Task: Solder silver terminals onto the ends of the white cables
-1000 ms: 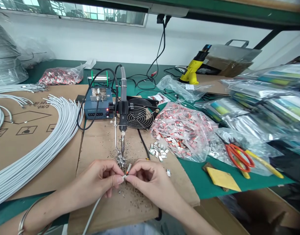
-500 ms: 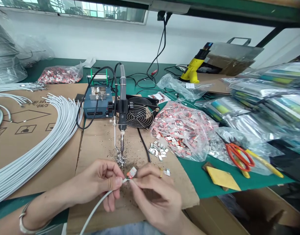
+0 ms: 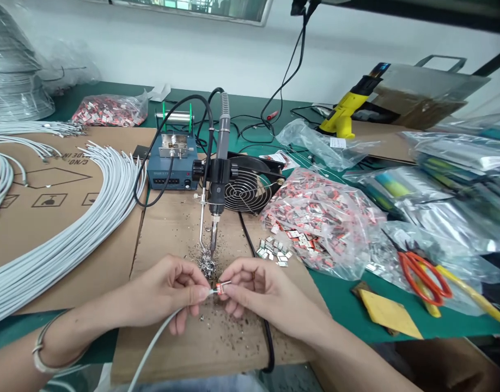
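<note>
Between thumb and fingers, my left hand point(image 3: 174, 291) pinches a white cable point(image 3: 155, 344) close to its end. My right hand point(image 3: 256, 288) grips a small orange-and-white connector point(image 3: 221, 287) at that cable end; whether the wires are joined to it is too small to tell. Just beyond both hands, the soldering iron point(image 3: 214, 239) points straight down in its stand, its tip above a heap of solder bits point(image 3: 207, 264). Behind it stands the blue soldering station point(image 3: 171, 171), with a solder spool point(image 3: 175, 118) at its back.
A large bundle of white cables point(image 3: 90, 218) curves over the cardboard at left. Right of the iron are a round fan point(image 3: 248, 190), loose connectors point(image 3: 274, 249) and a bag of connectors point(image 3: 323, 218). Orange-handled scissors point(image 3: 425, 275), a yellow pad point(image 3: 389, 313) and a yellow heat gun point(image 3: 343, 111) lie further right.
My right hand has shifted from the cable end onto the connector, which now lies in line with the cable. My left hand keeps its pinch. The view has swung slightly right.
</note>
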A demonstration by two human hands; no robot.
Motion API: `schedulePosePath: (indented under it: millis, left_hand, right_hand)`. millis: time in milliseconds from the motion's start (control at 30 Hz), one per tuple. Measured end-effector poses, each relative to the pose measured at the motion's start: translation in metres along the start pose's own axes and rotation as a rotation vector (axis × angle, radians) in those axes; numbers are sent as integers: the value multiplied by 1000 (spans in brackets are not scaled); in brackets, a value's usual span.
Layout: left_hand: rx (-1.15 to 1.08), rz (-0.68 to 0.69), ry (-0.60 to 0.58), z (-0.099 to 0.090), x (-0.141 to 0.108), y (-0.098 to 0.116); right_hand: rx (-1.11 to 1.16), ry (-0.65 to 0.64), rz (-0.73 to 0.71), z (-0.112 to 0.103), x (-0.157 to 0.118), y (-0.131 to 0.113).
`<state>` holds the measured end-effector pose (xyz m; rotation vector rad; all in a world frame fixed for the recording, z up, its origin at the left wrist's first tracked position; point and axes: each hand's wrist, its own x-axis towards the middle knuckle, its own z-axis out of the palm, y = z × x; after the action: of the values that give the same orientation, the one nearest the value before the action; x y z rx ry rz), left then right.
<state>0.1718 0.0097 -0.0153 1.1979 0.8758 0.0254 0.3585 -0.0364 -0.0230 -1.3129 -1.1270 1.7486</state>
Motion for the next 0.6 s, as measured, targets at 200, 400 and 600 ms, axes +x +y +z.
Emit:
schedulePosePath:
  millis: [200, 400, 600]
  left_hand:
    - [47, 53, 147, -7, 8, 3]
    - [9, 65, 184, -12, 10, 8]
    - [-13, 19, 200, -11, 8, 15]
  right_hand:
    - [10, -21, 39, -12, 22, -7]
    - [78, -45, -79, -13, 30, -4]
    - [73, -54, -88, -14, 27, -4]
